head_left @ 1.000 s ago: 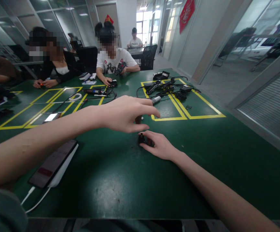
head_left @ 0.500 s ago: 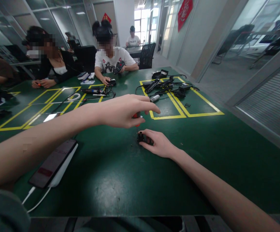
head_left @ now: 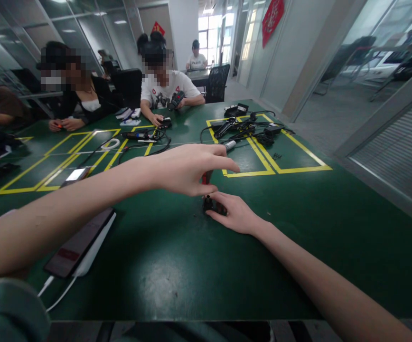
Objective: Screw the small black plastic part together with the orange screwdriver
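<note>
My left hand (head_left: 195,168) reaches across from the left, its index finger stretched out. Under its palm, mostly hidden by the fingers, is a screwdriver with a red handle (head_left: 204,179), held upright. Just below, my right hand (head_left: 235,211) rests on the green table (head_left: 177,256) and pinches a small black part (head_left: 208,203). The screwdriver's lower end is at this part, but the exact contact is hidden. My left thumb is close above the right fingertips.
A phone (head_left: 79,242) with a white cable lies on the left. Black cables and devices (head_left: 247,128) lie within yellow tape at the back right, small dark pieces (head_left: 277,156) beside them. Across the table, a person in a white shirt (head_left: 172,88) holds a black device.
My left hand has lowered slightly toward the right hand, and less of the screwdriver shows. The right hand stays on the black part.
</note>
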`<state>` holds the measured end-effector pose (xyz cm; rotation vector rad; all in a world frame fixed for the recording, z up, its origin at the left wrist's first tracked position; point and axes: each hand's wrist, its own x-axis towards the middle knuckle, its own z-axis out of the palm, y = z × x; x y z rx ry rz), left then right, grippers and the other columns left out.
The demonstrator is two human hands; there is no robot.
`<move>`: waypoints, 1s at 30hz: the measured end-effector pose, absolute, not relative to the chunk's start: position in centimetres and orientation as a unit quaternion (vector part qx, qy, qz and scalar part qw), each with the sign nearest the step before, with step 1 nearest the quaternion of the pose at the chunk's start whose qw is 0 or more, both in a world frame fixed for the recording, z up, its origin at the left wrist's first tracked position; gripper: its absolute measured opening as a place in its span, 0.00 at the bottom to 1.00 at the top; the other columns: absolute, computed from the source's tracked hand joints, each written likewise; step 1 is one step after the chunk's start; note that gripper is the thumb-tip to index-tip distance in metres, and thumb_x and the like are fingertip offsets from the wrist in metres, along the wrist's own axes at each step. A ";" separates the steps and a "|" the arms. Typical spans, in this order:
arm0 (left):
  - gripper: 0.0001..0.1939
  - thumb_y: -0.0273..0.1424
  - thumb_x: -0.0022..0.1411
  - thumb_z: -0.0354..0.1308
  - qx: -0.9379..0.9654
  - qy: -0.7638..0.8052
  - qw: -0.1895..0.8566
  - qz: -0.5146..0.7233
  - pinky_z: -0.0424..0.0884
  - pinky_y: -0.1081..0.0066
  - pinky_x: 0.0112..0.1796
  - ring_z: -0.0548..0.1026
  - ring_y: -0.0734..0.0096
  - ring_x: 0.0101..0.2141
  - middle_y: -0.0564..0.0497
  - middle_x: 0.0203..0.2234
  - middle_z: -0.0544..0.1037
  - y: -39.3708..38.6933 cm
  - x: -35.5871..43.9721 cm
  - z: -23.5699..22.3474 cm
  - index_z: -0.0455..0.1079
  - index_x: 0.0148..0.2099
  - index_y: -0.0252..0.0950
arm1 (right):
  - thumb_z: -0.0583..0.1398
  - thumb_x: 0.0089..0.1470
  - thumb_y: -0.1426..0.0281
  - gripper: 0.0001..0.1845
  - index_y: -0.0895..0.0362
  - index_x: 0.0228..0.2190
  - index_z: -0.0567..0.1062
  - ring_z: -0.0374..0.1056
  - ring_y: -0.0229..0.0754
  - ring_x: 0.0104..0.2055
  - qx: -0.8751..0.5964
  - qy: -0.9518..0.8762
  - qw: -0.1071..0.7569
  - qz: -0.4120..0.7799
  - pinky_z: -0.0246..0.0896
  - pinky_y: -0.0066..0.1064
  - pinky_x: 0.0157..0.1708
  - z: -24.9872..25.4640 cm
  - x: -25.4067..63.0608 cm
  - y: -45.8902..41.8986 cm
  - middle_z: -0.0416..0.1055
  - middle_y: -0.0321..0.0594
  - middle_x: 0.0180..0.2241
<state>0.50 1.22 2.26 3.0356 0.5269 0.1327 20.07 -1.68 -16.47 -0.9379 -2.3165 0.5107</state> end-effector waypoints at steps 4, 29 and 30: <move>0.27 0.23 0.63 0.57 0.984 0.170 0.032 0.033 0.71 0.69 0.41 0.77 0.65 0.42 0.41 0.53 0.74 1.2 0.8 2.2 0.70 0.64 0.38 | 0.62 0.62 0.68 0.13 0.56 0.48 0.74 0.73 0.42 0.34 -0.350 -0.869 0.293 0.192 0.68 0.34 0.37 -16.5 20.0 -1.7 0.77 0.41 0.39; 0.19 0.29 0.68 0.59 0.983 0.172 0.021 0.064 0.71 0.69 0.42 0.78 0.63 0.43 0.42 0.48 0.78 1.0 0.1 2.2 0.73 0.60 0.38 | 0.62 0.62 0.68 0.15 0.57 0.50 0.74 0.73 0.43 0.34 -0.358 -0.865 0.290 0.199 0.68 0.35 0.38 -16.4 20.1 -1.7 0.77 0.42 0.38; 0.19 0.30 0.68 0.59 0.983 0.170 0.023 0.067 0.71 0.69 0.42 0.78 0.63 0.43 0.42 0.48 0.78 1.0 0.1 2.2 0.73 0.60 0.37 | 0.62 0.62 0.68 0.15 0.57 0.49 0.74 0.73 0.43 0.34 -0.358 -0.865 0.289 0.199 0.68 0.35 0.38 -16.4 20.1 -1.7 0.77 0.41 0.38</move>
